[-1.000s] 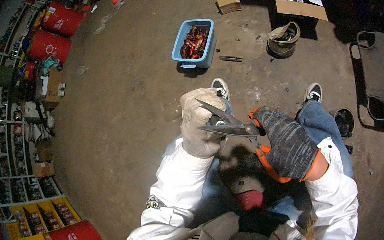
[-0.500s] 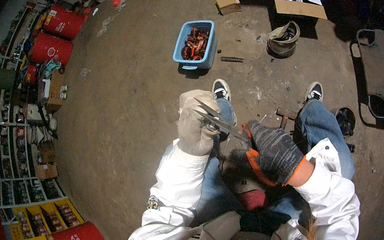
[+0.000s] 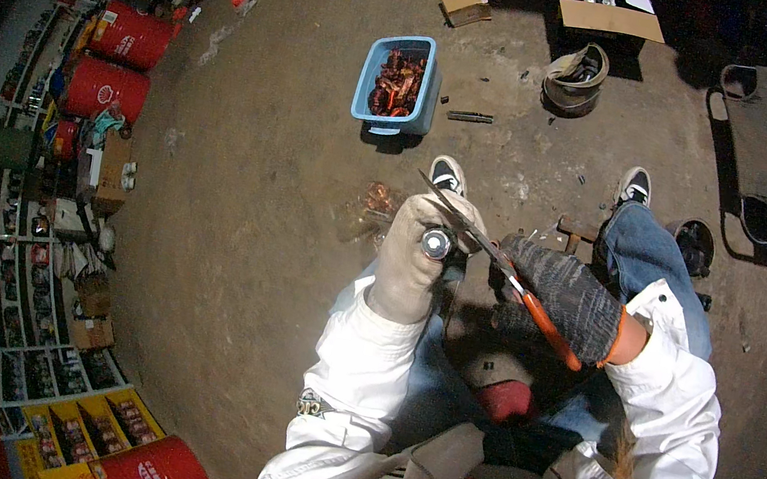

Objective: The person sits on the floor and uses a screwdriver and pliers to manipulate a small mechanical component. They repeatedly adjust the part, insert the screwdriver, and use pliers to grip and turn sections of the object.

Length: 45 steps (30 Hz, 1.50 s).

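My left hand (image 3: 411, 259), in a beige glove, is closed around a small round metal part (image 3: 436, 242). The part's shiny round end faces up, and the rest is hidden in the fist. My right hand (image 3: 563, 290), in a dark grey knitted glove with an orange cuff, grips orange-handled scissors (image 3: 547, 323). Their long grey blades lie close together and slant up to the left, across the far side of my left fist, near the part. Just beyond that fist, coppery scraps (image 3: 380, 200) lie on the floor.
Ahead stands a blue tub (image 3: 362, 84) of coppery coil pieces. A hammer (image 3: 576, 229) lies by my right foot, with a bucket (image 3: 570, 96) and an opened carton (image 3: 611, 20) farther off. Red drums (image 3: 106, 90) and loaded shelves (image 3: 22, 245) line the left side.
The scissor blades have come together from being spread. My left hand has turned and shifted right, bringing the part's round end into view and uncovering the coppery scraps.
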### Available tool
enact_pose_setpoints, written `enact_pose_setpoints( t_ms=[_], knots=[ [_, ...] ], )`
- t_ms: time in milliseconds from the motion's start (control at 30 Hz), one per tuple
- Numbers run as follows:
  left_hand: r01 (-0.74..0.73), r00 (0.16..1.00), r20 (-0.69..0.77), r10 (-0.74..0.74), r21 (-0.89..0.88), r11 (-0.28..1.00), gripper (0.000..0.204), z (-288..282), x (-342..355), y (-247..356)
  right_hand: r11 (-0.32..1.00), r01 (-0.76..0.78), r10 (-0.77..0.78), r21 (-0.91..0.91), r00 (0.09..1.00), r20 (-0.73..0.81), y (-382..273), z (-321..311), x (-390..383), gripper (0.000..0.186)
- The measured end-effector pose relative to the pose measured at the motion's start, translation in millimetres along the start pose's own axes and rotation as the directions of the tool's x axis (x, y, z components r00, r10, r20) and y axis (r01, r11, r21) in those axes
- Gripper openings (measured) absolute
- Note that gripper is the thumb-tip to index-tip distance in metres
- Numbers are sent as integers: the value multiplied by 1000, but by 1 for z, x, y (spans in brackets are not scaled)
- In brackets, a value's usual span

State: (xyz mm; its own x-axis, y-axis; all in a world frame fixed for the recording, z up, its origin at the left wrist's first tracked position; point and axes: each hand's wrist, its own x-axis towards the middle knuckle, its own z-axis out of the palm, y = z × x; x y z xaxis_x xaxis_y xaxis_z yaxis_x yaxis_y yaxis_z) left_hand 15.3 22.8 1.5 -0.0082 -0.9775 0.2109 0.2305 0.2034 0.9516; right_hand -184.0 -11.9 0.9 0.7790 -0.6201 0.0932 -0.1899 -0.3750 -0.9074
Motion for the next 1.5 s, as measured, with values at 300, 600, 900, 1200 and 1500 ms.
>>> enact_pose_setpoints(
  t_ms=[300, 600, 900, 1200, 1500],
  knots=[
    [137, 989, 4, -146, -379, 915, 54, -1, -2, 0, 974, 72, -52, 213, 994, -95, -3, 7, 8, 40],
    [153, 986, 134, -95, -530, 834, 49, 1, 4, -1, 950, -3, -20, 311, 997, 70, -6, -14, 2, 40],
    [373, 928, 110, -357, -316, 872, 73, 16, 5, 6, 939, -132, 267, 318, 863, -429, 0, -3, 13, 57],
    [534, 818, 271, -507, -684, 496, 95, 39, 6, 9, 983, -166, 186, 83, 874, -448, 19, 3, 19, 53],
    [366, 898, 75, -433, 418, 832, 40, 31, 16, 20, 973, -94, 196, 212, 823, -533, 37, -1, 16, 39]
  ],
)
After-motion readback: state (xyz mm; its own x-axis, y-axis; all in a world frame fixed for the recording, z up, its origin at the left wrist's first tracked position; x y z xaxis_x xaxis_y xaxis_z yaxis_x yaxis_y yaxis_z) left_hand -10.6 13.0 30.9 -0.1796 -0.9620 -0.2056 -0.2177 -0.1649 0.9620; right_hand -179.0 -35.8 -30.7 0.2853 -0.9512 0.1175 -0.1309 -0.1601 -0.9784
